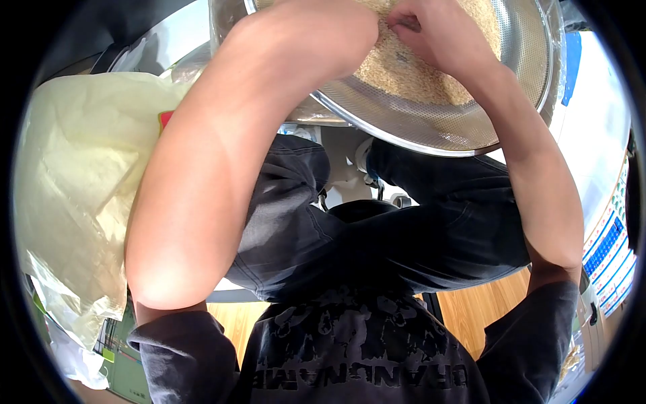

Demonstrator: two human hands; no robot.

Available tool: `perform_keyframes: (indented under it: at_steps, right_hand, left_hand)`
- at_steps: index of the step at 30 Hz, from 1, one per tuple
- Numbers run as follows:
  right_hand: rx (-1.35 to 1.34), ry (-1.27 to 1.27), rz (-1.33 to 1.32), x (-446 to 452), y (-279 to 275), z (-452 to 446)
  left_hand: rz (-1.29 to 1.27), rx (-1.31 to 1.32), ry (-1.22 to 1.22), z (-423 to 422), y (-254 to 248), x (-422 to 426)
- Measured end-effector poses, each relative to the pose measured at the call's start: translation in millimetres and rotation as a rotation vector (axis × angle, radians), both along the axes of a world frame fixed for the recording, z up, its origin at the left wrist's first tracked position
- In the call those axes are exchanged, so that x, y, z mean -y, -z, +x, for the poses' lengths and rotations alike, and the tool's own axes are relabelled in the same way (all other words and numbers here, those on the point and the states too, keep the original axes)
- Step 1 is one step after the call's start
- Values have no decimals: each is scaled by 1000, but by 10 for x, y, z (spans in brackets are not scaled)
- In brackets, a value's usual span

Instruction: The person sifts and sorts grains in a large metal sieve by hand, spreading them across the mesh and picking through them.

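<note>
A wide metal mesh sieve [431, 128] holds a heap of small tan grains [410, 77], perhaps unpolished rice. Over the grains, my right hand [437, 34] has its fingers curled together in a pinch; whatever lies between them is too small or hidden to make out. My left hand [346, 27] is bent at the wrist above the left part of the sieve, near the top edge of the view. Its fingers are hidden or cut off, so I cannot tell their state.
A pale yellow plastic bag [81, 195] stands at the left beside my arm. Clear plastic [323, 113] lies under the sieve. My legs in dark trousers [431, 229] are below it. A white surface with a blue strip [572, 67] is at the right.
</note>
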State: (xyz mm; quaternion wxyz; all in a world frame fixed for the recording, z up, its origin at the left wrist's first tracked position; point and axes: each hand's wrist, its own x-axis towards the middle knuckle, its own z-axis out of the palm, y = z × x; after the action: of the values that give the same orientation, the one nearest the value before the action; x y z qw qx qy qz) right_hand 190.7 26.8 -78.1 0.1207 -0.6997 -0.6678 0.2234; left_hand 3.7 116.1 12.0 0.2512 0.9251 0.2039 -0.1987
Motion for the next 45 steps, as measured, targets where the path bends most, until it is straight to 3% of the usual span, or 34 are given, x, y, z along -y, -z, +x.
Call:
perform_keyframes:
  at_steps: [3,5,8,12,18,24,29,37,40,43,45]
  right_hand:
    - [34,25,-30,-36,2,-53]
    - [303,-27,-97,-109,77,-86]
    - [76,-31,-20,-3,-64,-61]
    - [53,-43,6,-6,-67,-65]
    - [220,-112,30,-49,-83,-137]
    - [409,-54,-186,-125,-128,-318]
    - [288,-86,-46,-55,109,-145]
    - [151,-162,71,11,-24,55]
    - [73,-190,88,-10,31,83]
    - [20,-192,77,-21,-10,74]
    - [-12,-170,54,-21,-22,70]
  left_hand:
    - [80,33,24,-22,91,23]
    - [82,10,1,-3,47,40]
    - [33,-35,-36,19,-37,21]
    - [32,-59,-3,30,60,-25]
    - [135,-68,0,23,12,33]
    - [132,20,25,-38,133,-25]
    - [141,47,41,-51,57,-34]
    - [33,140,45,-12,169,-56]
    - [89,67,121,-15,329,-39]
    - [140,166,145,-78,248,1]
    - [73,31,139,-28,173,-32]
